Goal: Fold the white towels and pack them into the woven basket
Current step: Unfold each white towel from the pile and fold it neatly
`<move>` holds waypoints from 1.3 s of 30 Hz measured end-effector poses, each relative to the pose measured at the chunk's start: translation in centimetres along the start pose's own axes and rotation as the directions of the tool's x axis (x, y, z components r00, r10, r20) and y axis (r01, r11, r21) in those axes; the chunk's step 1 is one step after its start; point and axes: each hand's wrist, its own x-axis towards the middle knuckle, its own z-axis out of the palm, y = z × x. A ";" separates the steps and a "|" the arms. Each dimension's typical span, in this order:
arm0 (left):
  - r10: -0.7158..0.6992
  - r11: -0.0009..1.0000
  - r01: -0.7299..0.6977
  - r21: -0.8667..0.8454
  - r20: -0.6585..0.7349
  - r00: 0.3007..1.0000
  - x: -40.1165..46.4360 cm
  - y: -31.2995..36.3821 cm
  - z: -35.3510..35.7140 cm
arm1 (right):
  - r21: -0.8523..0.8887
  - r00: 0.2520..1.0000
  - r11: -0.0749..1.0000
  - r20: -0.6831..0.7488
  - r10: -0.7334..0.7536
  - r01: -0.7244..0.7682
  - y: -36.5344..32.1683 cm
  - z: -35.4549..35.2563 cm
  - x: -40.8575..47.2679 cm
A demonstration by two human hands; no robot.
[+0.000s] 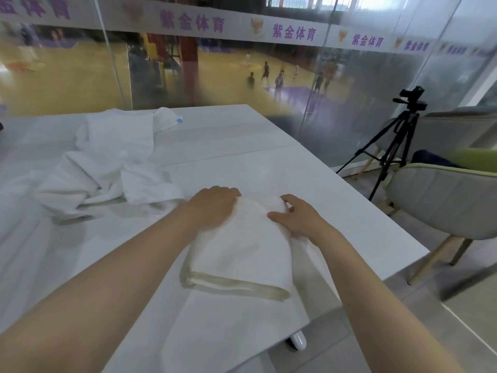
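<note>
Folded towel (242, 246) lying nearest, left hand (212, 208) and right hand (295, 216) gripping far fold, probably mid-fold. Next: basket, not showing; loose towels (107, 162) waiting beyond left grip.

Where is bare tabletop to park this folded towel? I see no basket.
Bare table lies beyond the hands, between the unfolded towels and the right edge. The folded towel fills the near right; the left side is crowded with loose cloth.
</note>
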 end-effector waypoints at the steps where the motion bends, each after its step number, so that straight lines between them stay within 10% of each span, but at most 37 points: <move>1: -0.006 1.000 0.007 -0.022 0.017 1.000 -0.1 -0.1 0.0 | 0.034 1.000 0.999 0.021 -0.001 0.000 0.1 -0.2 -0.2; 10: -0.035 0.997 0.061 -0.053 0.403 0.914 -2.6 0.8 -2.5 | 0.038 0.932 0.997 0.353 -0.079 0.070 -0.8 -1.9 -2.0; 17: 0.014 0.999 0.006 -0.043 0.454 0.891 -5.6 1.2 -3.8 | 0.006 0.851 0.988 0.508 -0.134 0.152 -2.2 -3.7 -3.7; 30: -0.046 0.997 0.050 -0.052 0.073 0.996 -13.2 -1.5 -10.4 | -0.055 0.893 0.929 0.301 -0.335 0.367 -11.3 -5.4 -7.6; 39: -0.294 0.956 0.293 -0.033 -0.201 0.934 -21.3 -6.0 -14.3 | 0.098 0.797 0.833 0.250 -0.550 0.545 -20.7 -1.3 -9.6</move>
